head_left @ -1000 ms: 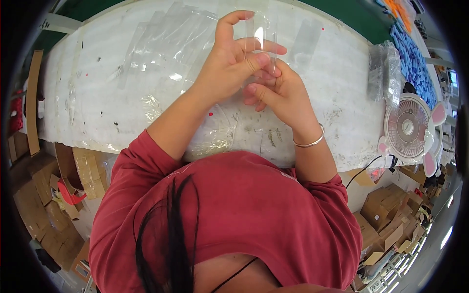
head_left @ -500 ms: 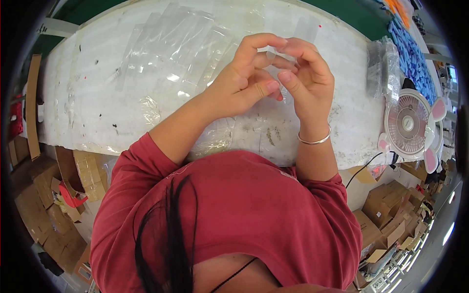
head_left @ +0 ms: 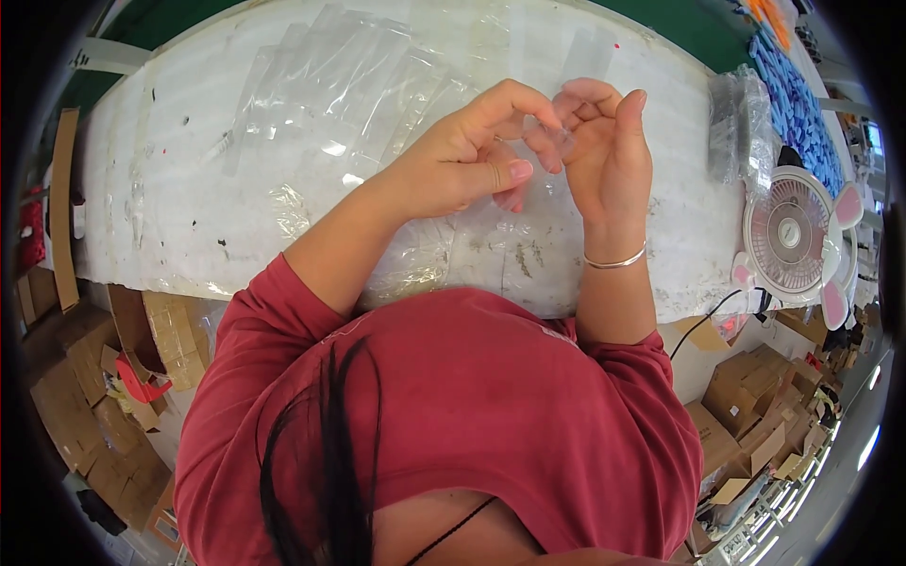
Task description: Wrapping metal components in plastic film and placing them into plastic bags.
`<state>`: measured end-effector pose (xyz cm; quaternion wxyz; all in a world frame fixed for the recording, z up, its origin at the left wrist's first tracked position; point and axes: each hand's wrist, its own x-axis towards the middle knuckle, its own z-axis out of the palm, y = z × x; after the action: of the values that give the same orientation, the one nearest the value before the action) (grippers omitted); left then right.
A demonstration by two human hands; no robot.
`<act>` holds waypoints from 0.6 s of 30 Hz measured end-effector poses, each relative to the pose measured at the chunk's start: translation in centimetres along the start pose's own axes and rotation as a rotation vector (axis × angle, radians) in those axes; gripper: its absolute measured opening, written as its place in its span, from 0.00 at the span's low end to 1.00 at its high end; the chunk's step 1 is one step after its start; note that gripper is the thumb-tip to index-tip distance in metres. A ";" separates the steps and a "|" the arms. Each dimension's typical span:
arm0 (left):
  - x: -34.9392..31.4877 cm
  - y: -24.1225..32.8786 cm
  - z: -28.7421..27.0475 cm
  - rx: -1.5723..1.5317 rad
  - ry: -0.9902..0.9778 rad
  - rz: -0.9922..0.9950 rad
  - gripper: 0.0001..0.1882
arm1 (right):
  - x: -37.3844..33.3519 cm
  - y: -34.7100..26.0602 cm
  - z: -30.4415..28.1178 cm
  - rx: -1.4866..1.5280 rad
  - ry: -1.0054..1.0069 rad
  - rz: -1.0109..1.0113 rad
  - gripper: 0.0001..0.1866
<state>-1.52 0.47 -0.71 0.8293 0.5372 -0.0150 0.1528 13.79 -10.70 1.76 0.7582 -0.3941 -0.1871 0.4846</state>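
Over the table, my left hand (head_left: 462,156) is closed around a clear plastic piece (head_left: 563,143), its fingers bent and thumb stretched along the near side. The piece is so see-through that its full shape cannot be made out. Beside it, my right hand (head_left: 612,156), with a silver bangle at the wrist, has its palm turned toward the left and its thumb raised apart from the fingers. Those fingertips sit close behind the plastic; whether they touch it is unclear. Several flat clear plastic sleeves (head_left: 321,90) lie overlapped on the table left of my hands.
The white-covered table (head_left: 189,212) has tape patches along it. Another clear strip (head_left: 588,55) lies beyond my right hand. At the right are a bundle of clear plastic (head_left: 739,127), a small fan (head_left: 789,231) with pink ears and blue packets (head_left: 797,108). Cardboard boxes (head_left: 755,387) stand below.
My right thumb has lifted off and swung up, and the right hand has opened and shifted slightly right. My left hand has moved a little down and left, still with the plastic.
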 end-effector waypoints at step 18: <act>-0.6 0.7 0.4 0.163 0.090 -0.093 0.30 | -0.6 -0.8 0.3 -0.844 -0.128 -0.364 0.06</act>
<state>-2.21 0.27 -0.02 0.7890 0.5955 0.0597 0.1390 13.78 -11.27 2.65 0.5913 -0.5982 -0.4804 0.2486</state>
